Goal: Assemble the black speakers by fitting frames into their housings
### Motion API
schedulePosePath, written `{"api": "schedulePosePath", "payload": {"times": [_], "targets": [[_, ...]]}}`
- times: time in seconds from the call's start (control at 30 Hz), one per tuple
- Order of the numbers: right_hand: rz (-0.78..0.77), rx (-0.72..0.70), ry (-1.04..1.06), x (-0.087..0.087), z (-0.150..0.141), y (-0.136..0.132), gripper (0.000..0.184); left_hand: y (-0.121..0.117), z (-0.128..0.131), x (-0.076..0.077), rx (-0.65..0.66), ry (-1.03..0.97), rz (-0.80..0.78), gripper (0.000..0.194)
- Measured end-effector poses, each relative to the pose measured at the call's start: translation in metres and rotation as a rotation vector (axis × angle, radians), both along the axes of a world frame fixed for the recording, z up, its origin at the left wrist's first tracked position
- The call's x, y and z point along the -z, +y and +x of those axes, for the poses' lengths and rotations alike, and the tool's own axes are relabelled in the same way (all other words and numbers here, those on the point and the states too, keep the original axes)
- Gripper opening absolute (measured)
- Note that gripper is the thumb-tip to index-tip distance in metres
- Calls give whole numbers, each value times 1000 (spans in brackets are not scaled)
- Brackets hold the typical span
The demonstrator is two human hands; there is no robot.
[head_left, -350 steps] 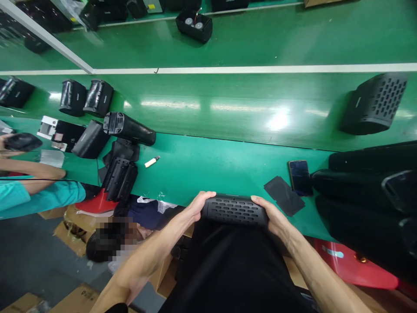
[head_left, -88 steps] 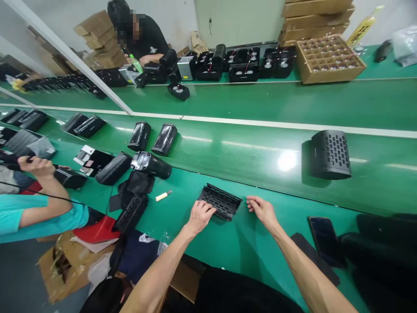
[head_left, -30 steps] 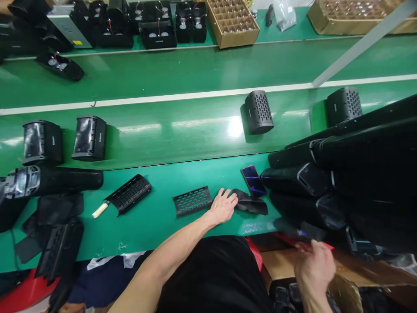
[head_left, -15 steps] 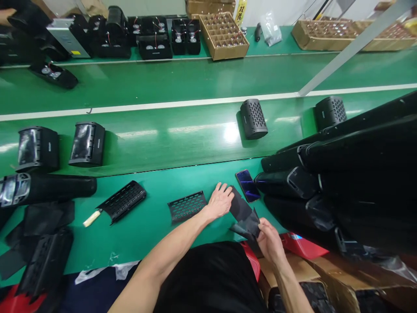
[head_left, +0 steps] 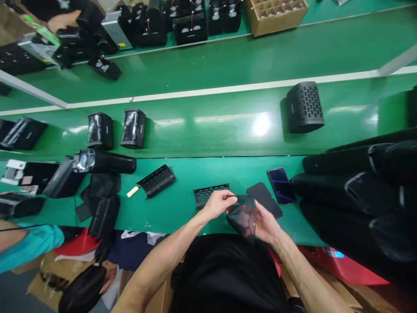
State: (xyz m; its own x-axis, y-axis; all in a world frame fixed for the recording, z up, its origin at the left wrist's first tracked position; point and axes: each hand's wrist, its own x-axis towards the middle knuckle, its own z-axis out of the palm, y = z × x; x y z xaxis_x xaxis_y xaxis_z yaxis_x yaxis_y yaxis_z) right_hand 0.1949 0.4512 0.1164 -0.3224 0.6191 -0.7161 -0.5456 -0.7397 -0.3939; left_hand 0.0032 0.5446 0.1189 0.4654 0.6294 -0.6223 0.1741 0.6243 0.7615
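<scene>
A thin, see-through black mesh sheet (head_left: 243,214) is stretched between my hands above the near edge of the green bench. My left hand (head_left: 219,204) pinches its upper left corner. The sheet's right edge is in my right hand (head_left: 266,222), whose fingers show dimly through the mesh. Behind my left hand lies a perforated black grille (head_left: 204,198), partly covered by the hand. Flat dark sheets (head_left: 264,200) rest on the bench just beyond my right hand. Farther left is another black grille (head_left: 158,181), with a pale-handled brush (head_left: 133,191) against its end.
A phone (head_left: 281,186) lies right of the sheets, beside stacked black speaker housings (head_left: 352,182). Assembled speakers (head_left: 306,106) stand on the green belt. Black parts (head_left: 106,213) crowd the left. A co-worker's sleeve (head_left: 32,245) and another person's hand (head_left: 61,21) are at the left.
My left hand has left the flat sheets and now grips the mesh sheet. The mesh is lifted off the sheets and spread between both hands. The view has swung left.
</scene>
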Motion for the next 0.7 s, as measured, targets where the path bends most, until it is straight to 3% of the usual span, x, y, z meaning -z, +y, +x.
{"api": "schedulePosePath", "payload": {"times": [0.1, 0.27, 0.47, 0.7], "targets": [[-55, -47, 125, -3, -14, -5, 52, -9, -23, 1, -286, 61, -64, 37], [-65, -86, -118, 1, -29, -6, 44, -26, -58, 5, -441, 86, -82, 46], [-35, -58, -372, 14, -30, 6, 54, -39, -84, 10, -483, 59, -45, 51], [128, -68, -628, 17, -30, 31, 51, -40, -96, 20, -434, 103, 114, 40]]}}
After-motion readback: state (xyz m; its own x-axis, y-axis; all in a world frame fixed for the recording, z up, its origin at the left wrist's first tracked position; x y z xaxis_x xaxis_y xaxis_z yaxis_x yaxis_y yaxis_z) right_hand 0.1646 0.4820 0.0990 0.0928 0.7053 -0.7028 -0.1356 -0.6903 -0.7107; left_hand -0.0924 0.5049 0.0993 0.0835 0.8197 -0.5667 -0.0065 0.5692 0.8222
